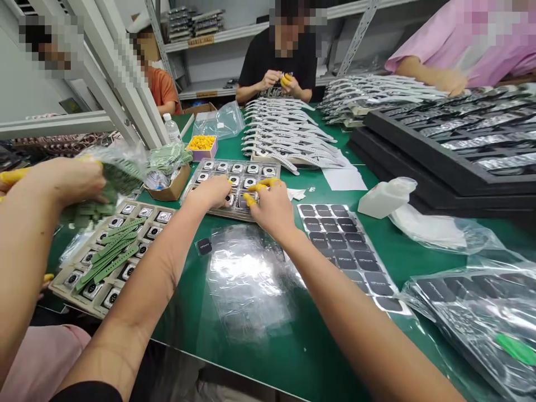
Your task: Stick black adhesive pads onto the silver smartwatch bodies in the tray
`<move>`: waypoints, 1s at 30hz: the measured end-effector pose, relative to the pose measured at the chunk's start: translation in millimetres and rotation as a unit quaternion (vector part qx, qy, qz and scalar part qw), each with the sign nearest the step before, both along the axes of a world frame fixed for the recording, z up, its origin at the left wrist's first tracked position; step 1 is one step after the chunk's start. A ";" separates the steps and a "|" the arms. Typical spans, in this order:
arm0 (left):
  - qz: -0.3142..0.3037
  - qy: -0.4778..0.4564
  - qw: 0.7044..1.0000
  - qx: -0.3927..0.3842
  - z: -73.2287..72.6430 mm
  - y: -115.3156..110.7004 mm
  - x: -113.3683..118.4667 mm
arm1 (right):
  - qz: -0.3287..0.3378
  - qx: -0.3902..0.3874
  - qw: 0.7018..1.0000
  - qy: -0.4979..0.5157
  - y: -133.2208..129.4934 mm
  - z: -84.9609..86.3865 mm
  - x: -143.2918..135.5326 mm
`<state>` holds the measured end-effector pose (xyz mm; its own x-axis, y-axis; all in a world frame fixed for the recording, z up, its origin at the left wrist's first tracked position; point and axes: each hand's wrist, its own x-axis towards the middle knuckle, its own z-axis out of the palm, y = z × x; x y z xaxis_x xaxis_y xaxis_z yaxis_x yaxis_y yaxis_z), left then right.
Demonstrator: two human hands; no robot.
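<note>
A clear plastic tray (205, 207) of square watch cases sits in front of me, and both my hands are over it. My left hand (213, 192) rests on its middle with curled fingers; what is under the fingertips is hidden. At the tray's right side my right hand (275, 207) reaches in, its yellow-covered thumb and fingers apart. Close to its thumb is a watch case (242, 202) with a dark face. Nearer to me lie clear plastic sheets (247, 279) and one loose black square sticker (204, 246). A sheet of black square stickers (337, 240) lies to the right.
At left, a co-worker's arm (62, 181) holds bagged green straps above a cardboard tray (62, 287) of watch cases. Yellow finger cots (202, 142), stacked white straps (285, 128), a white bottle (387, 196) and black foam trays (419, 190) stand around. Other people sit across the table.
</note>
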<state>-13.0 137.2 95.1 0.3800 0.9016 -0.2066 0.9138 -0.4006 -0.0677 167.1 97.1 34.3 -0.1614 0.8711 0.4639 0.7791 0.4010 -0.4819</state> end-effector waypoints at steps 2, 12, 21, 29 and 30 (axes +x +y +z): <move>0.014 -0.013 1.000 0.022 0.1 -10.6 1.8 | 0.003 0.016 0.998 0.066 -19.3 -3.5 14.4; 0.079 -0.423 0.902 -0.035 -61.4 -122.3 52.7 | 0.074 -0.305 0.829 0.464 -86.6 -38.6 46.9; 0.151 -0.602 0.760 -0.194 -79.1 -124.7 51.3 | 0.023 -0.120 0.924 0.361 -91.8 -36.2 44.6; 0.222 -0.672 0.692 -0.141 -77.4 -114.9 41.0 | 0.149 -0.257 0.937 0.183 -93.9 -18.6 58.3; 0.219 -0.687 0.679 -0.141 -76.6 -114.5 40.7 | 0.115 -0.221 0.962 0.116 -91.6 -22.3 60.9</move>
<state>27.7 22.7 18.5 0.0961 0.9886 -0.1163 0.0732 0.1095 0.9913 227.9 5.6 12.0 -0.3102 0.9450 0.1040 0.5458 0.2666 -0.7944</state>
